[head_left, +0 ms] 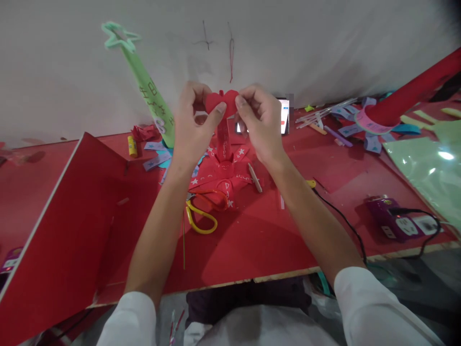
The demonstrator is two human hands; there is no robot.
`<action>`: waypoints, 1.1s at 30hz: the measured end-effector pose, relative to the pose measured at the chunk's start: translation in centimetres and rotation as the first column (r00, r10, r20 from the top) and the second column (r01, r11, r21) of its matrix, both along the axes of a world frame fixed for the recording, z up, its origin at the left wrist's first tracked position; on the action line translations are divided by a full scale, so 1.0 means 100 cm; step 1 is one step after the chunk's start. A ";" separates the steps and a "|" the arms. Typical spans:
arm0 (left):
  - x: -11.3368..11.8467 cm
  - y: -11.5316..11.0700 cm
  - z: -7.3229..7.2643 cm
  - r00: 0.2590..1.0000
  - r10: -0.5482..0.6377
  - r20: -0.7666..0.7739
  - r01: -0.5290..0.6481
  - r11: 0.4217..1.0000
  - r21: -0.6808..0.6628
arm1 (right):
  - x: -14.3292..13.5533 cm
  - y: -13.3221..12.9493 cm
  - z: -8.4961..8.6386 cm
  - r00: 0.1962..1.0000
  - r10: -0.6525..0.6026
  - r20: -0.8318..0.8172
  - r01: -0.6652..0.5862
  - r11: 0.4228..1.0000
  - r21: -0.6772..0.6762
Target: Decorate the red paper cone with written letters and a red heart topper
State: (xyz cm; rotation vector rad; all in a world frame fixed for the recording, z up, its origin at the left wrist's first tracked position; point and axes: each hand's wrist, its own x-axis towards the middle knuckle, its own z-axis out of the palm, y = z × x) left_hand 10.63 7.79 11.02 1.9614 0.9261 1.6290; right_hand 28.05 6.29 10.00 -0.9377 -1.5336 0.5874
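Observation:
A red paper heart (pixel 231 98) is pinched at its left lobe by my left hand (pixel 198 117) and at its right edge by my right hand (pixel 264 120). Directly behind and below it stands a red paper tube (pixel 224 139) on a base of flaps with white writing and stars. Whether the heart touches the tube I cannot tell. Scissors (pixel 201 230) with orange and yellow handles lie in front of the base, their blades partly hidden. A pale pointed stick (pixel 255 178) rests at the base's right side.
To the left stand a light green paper tube (pixel 147 96) with a star top, a yellow glue stick (pixel 132 146) and an upright red board (pixel 72 216). A lit phone (pixel 284 117) is behind my right hand. Rightward are a purple power adapter (pixel 392 221), its cable and a large red tube (pixel 414 91).

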 end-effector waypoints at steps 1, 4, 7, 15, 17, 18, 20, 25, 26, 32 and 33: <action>0.000 -0.001 0.001 1.000 -0.001 -0.004 0.001 1.000 0.014 | 0.000 0.000 0.001 1.000 -0.001 0.003 0.001 1.000 0.001; 0.001 -0.002 0.006 1.000 0.015 -0.022 -0.013 0.996 0.083 | 0.000 -0.002 0.006 1.000 0.005 -0.026 -0.005 1.000 0.023; 0.001 -0.007 0.014 0.997 0.065 -0.030 -0.058 0.979 0.194 | -0.001 -0.010 0.014 0.997 0.050 -0.066 -0.047 0.998 0.042; -0.007 -0.090 -0.004 0.941 0.121 -0.315 -0.068 0.982 0.174 | 0.062 -0.086 0.016 0.992 0.072 0.099 -0.072 0.997 -0.003; -0.007 -0.111 -0.028 0.911 0.083 -0.404 0.011 0.974 0.225 | 0.094 -0.106 0.002 0.937 -0.054 0.344 0.083 0.994 -0.072; -0.005 -0.120 -0.042 0.902 0.062 -0.427 0.048 0.969 0.243 | 0.109 -0.115 -0.008 0.878 -0.097 0.470 0.159 0.983 -0.093; 0.000 -0.133 -0.069 0.873 0.021 -0.487 0.112 0.964 0.243 | 0.135 -0.131 -0.033 0.677 -0.149 0.720 0.300 0.950 -0.086; 0.009 -0.153 -0.106 0.698 0.003 -0.716 0.260 0.930 0.258 | 0.160 -0.154 -0.088 0.399 -0.129 0.908 0.458 0.886 -0.075; 0.009 -0.154 -0.107 0.671 -0.001 -0.741 0.282 0.925 0.254 | 0.159 -0.155 -0.093 0.373 -0.128 0.919 0.478 0.875 -0.073; -0.005 -0.158 -0.101 0.548 -0.029 -0.836 0.349 0.916 0.197 | 0.149 -0.142 -0.097 0.306 -0.076 0.949 0.492 0.866 -0.090; -0.007 -0.159 -0.100 0.526 -0.035 -0.850 0.354 0.917 0.181 | 0.148 -0.140 -0.096 0.300 -0.075 0.951 0.492 0.866 -0.087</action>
